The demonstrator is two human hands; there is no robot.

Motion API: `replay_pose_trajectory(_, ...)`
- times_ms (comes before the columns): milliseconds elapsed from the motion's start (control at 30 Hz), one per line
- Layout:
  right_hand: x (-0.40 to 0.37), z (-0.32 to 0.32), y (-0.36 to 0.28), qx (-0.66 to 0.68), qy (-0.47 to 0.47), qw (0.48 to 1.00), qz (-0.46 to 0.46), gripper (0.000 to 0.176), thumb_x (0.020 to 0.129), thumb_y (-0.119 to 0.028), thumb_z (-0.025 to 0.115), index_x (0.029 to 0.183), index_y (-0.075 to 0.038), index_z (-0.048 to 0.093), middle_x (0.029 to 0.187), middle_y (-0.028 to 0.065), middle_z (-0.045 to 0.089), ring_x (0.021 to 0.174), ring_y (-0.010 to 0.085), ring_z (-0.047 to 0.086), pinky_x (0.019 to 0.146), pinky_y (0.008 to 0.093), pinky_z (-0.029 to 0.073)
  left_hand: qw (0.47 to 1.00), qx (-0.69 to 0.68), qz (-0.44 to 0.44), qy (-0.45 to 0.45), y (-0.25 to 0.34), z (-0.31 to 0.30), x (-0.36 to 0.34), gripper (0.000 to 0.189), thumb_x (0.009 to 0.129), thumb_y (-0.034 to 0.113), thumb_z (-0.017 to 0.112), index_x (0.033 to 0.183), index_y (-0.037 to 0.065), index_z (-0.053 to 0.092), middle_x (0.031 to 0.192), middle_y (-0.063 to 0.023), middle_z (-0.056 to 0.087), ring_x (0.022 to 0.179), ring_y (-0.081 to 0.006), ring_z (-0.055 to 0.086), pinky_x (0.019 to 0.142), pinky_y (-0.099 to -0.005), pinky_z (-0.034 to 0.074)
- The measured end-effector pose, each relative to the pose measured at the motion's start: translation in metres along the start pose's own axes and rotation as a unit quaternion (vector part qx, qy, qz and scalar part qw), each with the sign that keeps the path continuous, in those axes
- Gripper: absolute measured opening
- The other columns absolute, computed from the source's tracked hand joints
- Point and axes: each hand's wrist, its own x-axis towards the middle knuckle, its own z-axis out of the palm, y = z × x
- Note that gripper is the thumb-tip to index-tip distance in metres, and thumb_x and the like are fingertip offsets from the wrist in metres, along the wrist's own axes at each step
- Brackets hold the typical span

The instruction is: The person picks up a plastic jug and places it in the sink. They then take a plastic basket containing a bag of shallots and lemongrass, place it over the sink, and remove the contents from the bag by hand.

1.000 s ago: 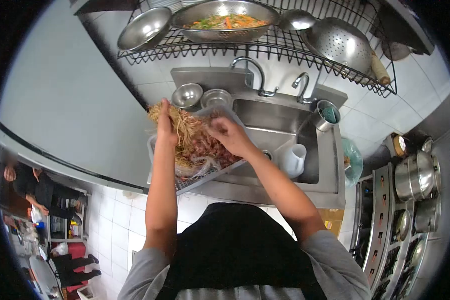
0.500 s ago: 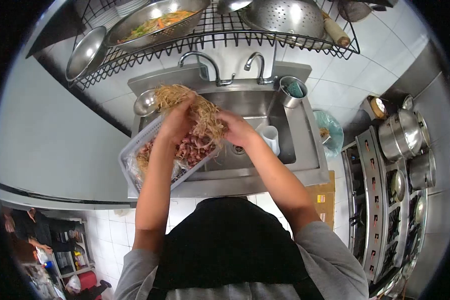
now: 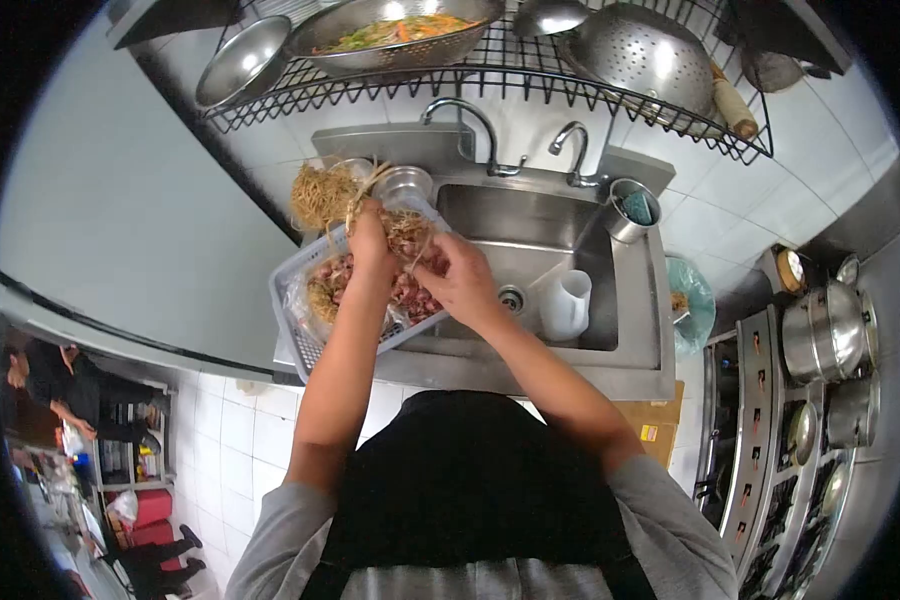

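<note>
My left hand (image 3: 370,240) is closed around the dry stalks of a bunch of shallots, above a pale plastic basket (image 3: 288,300). Straw-coloured stalk ends (image 3: 365,185) stick out past its fingers. Curled in at the bunch's right side, my right hand (image 3: 462,278) has its thumb and fingers on the shallots and thin stalks; the fingertips are partly hidden. Reddish shallots (image 3: 410,298) lie in the basket with clear plastic wrapping. Behind the basket sits a tangled heap of dry stalks (image 3: 322,196), beside a steel bowl (image 3: 406,180).
The steel sink (image 3: 530,225) holds a white plastic jug (image 3: 567,305). Two taps (image 3: 490,150) rise behind it. A steel cup (image 3: 630,212) stands at the back right corner. Overhead, a wire rack (image 3: 530,80) carries colanders. Other people (image 3: 75,395) are at far left.
A heap of dry stalks that was between my hands now lies behind the basket. Both hands are lower, over the shallots. The view has shifted, with the sink appearing further right.
</note>
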Motion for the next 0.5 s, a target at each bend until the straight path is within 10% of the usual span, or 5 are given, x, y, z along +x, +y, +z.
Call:
replay_pose_trajectory(267, 0.031, 0.03, -0.009, -0.057, -0.132, 0.987, -0.07, 0.03, 0.079, -0.023, 0.069, 0.091, 0.001, 0.056, 0.09, 0.0251, 0.061, 0.084, 0.0418, 0.059, 0.072, 0.0474, 0.046, 0.998, 0.009, 0.055, 0.026, 0.019, -0.029, -0.003, 0.031, 0.087, 0.025, 0.057, 0.104, -0.002, 0.057, 0.098, -0.0142, 0.06, 0.08, -0.0249, 0.06, 0.068, -0.0385, 0.051)
replay_pose_trajectory(467, 0.042, 0.055, 0.01, -0.023, -0.217, 0.968, -0.127, 0.034, 0.084, -0.029, 0.066, 0.092, 0.002, 0.053, 0.088, 0.023, 0.056, 0.082, 0.0394, 0.054, 0.074, 0.0447, 0.042, 0.782, 0.508, 0.353, 0.079, -0.007, -0.094, 0.08, 0.029, 0.088, 0.018, 0.056, 0.106, -0.002, 0.062, 0.096, -0.0211, 0.067, 0.081, -0.0354, 0.062, 0.079, -0.0427, 0.048)
replay_pose_trajectory(500, 0.043, 0.056, 0.013, -0.024, -0.261, 0.961, -0.086, 0.034, 0.084, -0.029, 0.065, 0.092, 0.001, 0.053, 0.09, 0.0231, 0.055, 0.083, 0.0399, 0.053, 0.076, 0.0447, 0.042, 0.828, 0.431, 0.341, 0.115, 0.005, -0.066, 0.049, 0.026, 0.087, 0.017, 0.055, 0.102, -0.003, 0.063, 0.09, -0.0234, 0.066, 0.081, -0.0362, 0.062, 0.078, -0.0432, 0.047)
